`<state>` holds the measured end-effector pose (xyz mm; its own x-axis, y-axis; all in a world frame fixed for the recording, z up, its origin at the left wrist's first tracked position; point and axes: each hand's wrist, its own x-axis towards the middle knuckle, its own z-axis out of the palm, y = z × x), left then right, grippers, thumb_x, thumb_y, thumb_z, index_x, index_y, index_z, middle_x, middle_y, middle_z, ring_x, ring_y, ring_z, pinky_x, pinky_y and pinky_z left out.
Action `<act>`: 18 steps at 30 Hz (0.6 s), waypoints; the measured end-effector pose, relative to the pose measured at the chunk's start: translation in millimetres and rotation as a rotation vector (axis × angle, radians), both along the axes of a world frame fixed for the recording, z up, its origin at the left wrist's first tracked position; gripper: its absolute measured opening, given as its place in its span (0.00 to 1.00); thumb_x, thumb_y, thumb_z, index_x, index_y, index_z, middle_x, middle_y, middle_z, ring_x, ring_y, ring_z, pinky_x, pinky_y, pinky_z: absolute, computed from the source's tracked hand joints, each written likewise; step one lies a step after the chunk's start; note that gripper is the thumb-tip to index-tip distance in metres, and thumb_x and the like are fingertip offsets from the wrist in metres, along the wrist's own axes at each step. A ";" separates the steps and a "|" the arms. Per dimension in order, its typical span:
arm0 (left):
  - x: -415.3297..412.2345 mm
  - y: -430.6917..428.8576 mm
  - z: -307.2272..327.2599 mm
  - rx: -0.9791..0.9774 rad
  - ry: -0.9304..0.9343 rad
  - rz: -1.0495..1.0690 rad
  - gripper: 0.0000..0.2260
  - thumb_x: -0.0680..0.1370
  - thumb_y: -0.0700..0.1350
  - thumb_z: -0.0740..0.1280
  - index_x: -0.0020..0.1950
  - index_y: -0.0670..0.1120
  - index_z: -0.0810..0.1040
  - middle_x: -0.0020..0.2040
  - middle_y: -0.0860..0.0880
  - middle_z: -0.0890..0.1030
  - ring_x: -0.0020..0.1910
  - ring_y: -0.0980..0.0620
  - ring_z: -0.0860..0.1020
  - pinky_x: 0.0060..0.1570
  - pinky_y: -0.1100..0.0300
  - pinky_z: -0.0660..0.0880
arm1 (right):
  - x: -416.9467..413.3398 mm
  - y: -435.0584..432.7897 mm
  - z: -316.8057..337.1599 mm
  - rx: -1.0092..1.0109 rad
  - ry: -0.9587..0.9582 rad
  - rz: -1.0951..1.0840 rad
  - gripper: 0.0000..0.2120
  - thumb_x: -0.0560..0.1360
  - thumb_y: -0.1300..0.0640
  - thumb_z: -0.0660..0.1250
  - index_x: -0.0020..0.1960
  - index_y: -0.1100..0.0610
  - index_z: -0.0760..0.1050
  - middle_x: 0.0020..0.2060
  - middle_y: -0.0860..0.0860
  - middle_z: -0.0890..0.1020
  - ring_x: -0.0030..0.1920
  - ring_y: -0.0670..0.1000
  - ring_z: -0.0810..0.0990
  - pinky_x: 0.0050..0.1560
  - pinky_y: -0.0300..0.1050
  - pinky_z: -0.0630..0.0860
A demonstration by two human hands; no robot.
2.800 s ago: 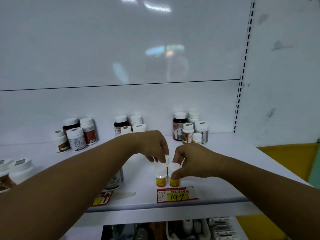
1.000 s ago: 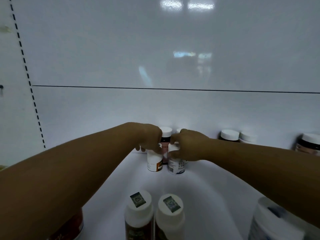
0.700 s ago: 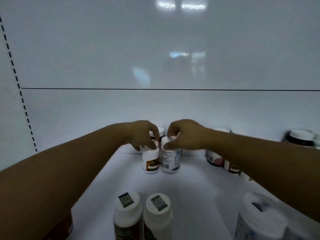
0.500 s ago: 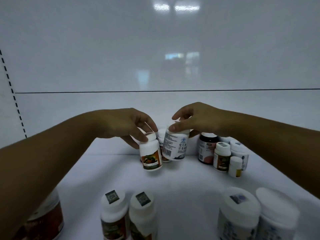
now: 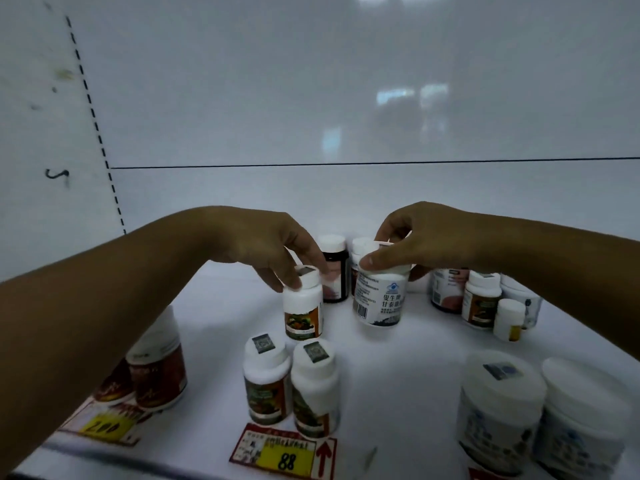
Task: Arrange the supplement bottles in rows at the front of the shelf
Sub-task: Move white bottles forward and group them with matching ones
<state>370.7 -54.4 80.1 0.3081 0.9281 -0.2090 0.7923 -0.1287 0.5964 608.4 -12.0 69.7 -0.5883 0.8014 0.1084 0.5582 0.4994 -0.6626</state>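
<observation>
My left hand grips the cap of a small white bottle with an orange label, which stands or hangs just behind two matching bottles at the shelf front. My right hand holds a wider white bottle with a blue-printed label by its cap, tilted slightly, over the middle of the white shelf. Whether either held bottle touches the shelf I cannot tell.
A dark bottle stands at the back between my hands. A cluster of bottles sits back right. Two large white jars stand front right, red-labelled jars front left. Price tags "88" and "200" mark the front edge.
Both hands have drawn their bottles from the back of the shelf toward the front; the orange-label bottle now sits right behind the front pair. The view shifted left and down.
</observation>
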 end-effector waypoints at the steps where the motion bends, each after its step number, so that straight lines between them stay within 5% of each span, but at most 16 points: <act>1: -2.2 -3.6 -3.9 -0.011 0.026 0.008 0.17 0.71 0.32 0.71 0.51 0.53 0.82 0.42 0.61 0.84 0.44 0.57 0.83 0.41 0.63 0.79 | -4.1 -1.3 -1.5 0.001 -0.017 0.005 0.20 0.64 0.44 0.74 0.48 0.55 0.77 0.43 0.49 0.81 0.43 0.48 0.82 0.38 0.41 0.81; 7: -6.1 -14.1 -21.2 -0.053 0.124 0.046 0.16 0.69 0.32 0.71 0.50 0.51 0.81 0.44 0.59 0.83 0.45 0.54 0.82 0.42 0.63 0.79 | -18.9 -3.1 -10.4 0.013 -0.079 -0.005 0.15 0.66 0.46 0.74 0.44 0.54 0.76 0.41 0.49 0.81 0.38 0.46 0.80 0.24 0.31 0.72; 18: 2.1 -9.7 -26.0 -0.135 0.270 0.051 0.14 0.70 0.31 0.70 0.48 0.49 0.79 0.45 0.53 0.80 0.36 0.58 0.80 0.36 0.65 0.76 | 6.7 -7.5 -12.7 0.002 -0.182 -0.033 0.22 0.62 0.39 0.73 0.50 0.47 0.74 0.47 0.45 0.78 0.43 0.46 0.79 0.30 0.37 0.76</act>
